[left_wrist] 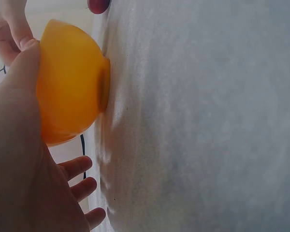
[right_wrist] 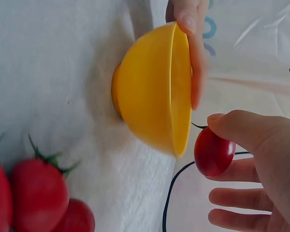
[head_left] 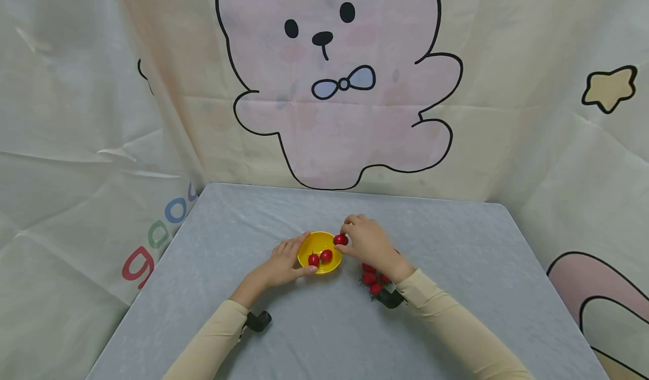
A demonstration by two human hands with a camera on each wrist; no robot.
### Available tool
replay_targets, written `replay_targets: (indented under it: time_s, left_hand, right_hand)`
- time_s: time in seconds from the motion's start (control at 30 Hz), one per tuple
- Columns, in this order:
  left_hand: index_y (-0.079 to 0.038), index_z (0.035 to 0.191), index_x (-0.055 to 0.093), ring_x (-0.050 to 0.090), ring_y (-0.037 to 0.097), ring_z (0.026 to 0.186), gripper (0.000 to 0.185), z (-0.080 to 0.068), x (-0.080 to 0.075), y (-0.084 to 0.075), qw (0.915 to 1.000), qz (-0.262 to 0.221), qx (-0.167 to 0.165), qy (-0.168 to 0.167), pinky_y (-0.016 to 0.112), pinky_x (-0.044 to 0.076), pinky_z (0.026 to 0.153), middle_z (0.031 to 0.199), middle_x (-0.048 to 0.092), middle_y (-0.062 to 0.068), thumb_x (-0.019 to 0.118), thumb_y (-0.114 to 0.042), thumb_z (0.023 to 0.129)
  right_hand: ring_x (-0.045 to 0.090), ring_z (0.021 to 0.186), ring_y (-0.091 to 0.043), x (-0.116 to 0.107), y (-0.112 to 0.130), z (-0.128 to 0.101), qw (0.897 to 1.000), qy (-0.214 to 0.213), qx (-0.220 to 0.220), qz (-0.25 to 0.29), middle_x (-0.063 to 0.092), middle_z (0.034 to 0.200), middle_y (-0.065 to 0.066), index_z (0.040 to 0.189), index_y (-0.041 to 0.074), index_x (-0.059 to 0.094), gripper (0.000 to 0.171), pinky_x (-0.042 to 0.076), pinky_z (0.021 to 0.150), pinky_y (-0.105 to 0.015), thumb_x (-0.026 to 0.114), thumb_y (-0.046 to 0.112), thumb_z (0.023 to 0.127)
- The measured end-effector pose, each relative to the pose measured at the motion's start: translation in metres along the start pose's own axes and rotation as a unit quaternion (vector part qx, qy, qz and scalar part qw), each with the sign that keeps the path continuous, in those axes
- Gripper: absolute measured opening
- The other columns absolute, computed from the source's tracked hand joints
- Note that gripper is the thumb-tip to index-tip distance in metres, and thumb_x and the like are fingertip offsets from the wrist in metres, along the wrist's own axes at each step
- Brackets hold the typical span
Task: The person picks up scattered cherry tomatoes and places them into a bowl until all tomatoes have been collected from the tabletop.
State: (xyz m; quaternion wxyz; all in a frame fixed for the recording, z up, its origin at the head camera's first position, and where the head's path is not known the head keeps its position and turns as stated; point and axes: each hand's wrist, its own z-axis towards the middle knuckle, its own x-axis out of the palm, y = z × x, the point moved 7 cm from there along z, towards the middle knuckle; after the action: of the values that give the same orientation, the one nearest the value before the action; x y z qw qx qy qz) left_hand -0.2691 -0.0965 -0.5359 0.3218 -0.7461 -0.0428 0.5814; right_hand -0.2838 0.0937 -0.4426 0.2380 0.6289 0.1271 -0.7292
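A yellow bowl stands upright on the table with two red cherry tomatoes inside. My left hand holds its left side, thumb at the near rim and a finger at the far rim; the left wrist view shows the other fingers off the bowl wall. Over the bowl's right rim, my right hand pinches a cherry tomato between thumb and fingers. In the right wrist view this tomato has a bit of green stem and is just outside the bowl's opening.
Several more cherry tomatoes with green tops lie on the table under my right wrist, partly hidden by it. A pale grey cloth covers the table. Behind it hangs a curtain printed with a cartoon bear.
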Motion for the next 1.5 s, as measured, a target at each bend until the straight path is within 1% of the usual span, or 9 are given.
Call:
replay_targets:
  time_s: [0.1,0.23,0.43,0.6,0.73,1.1,1.5]
  left_hand:
    - [-0.028,0.16,0.011,0.029,0.036,0.145,0.097,0.0,0.0,0.0,1.0,-0.001,0.003,0.0,0.06,0.021,0.121,0.161,0.031,0.011,0.055,-0.073,0.085]
    - [-0.028,0.16,0.011,0.029,0.036,0.146,0.097,0.0,0.0,0.0,1.0,-0.002,0.007,-0.002,0.06,0.021,0.121,0.161,0.031,0.01,0.054,-0.073,0.086]
    - [-0.029,0.16,0.01,0.029,0.036,0.146,0.097,-0.001,0.0,0.001,1.0,-0.002,0.007,-0.002,0.06,0.02,0.121,0.162,0.03,0.009,0.054,-0.073,0.085]
    - [-0.028,0.16,0.011,0.029,0.036,0.146,0.096,-0.001,0.0,0.0,0.9999,-0.001,0.011,-0.006,0.06,0.02,0.121,0.162,0.031,0.01,0.053,-0.073,0.086]
    - [-0.028,0.16,0.01,0.029,0.036,0.147,0.096,-0.001,0.0,0.001,0.9999,0.0,0.011,-0.005,0.061,0.02,0.121,0.162,0.03,0.01,0.053,-0.073,0.086]
    - [-0.029,0.16,0.009,0.028,0.036,0.146,0.096,-0.001,0.0,0.001,0.9999,-0.005,0.012,-0.005,0.061,0.02,0.121,0.162,0.03,0.009,0.053,-0.073,0.086]
    - [-0.029,0.16,0.009,0.029,0.035,0.146,0.098,0.0,0.001,0.001,0.9999,-0.009,0.009,-0.003,0.062,0.021,0.12,0.162,0.03,0.008,0.052,-0.075,0.085]
  right_hand:
    - [0.061,0.098,-0.025,0.002,0.006,0.001,1.0,-0.01,-0.012,0.003,0.069,0.111,-0.007,0.094,0.015,0.075,0.036,0.057,0.083,-0.04,0.078,0.048,0.081]
    - [0.061,0.098,-0.024,0.006,0.013,0.002,1.0,-0.011,-0.022,-0.001,0.069,0.109,-0.006,0.095,0.014,0.075,0.039,0.057,0.083,-0.038,0.078,0.051,0.08]
    - [0.06,0.097,-0.022,0.015,0.022,0.002,1.0,0.006,-0.029,-0.008,0.069,0.111,-0.005,0.1,0.015,0.076,0.044,0.057,0.084,-0.038,0.076,0.054,0.08]
    - [0.059,0.098,-0.023,0.021,0.028,0.0,0.999,0.017,-0.032,-0.001,0.069,0.113,-0.006,0.1,0.015,0.075,0.042,0.057,0.086,-0.038,0.077,0.052,0.081]
    - [0.059,0.101,-0.024,0.023,0.032,0.0,0.999,0.017,-0.037,-0.001,0.068,0.116,-0.007,0.1,0.014,0.075,0.041,0.056,0.088,-0.04,0.077,0.051,0.081]
    - [0.058,0.102,-0.022,0.03,0.038,-0.002,0.998,0.024,-0.049,-0.012,0.067,0.121,-0.007,0.097,0.016,0.074,0.04,0.055,0.087,-0.037,0.074,0.053,0.083]
    - [0.058,0.106,-0.024,0.035,0.04,-0.003,0.998,0.032,-0.046,-0.005,0.066,0.122,-0.008,0.101,0.016,0.076,0.043,0.056,0.089,-0.04,0.075,0.054,0.081]
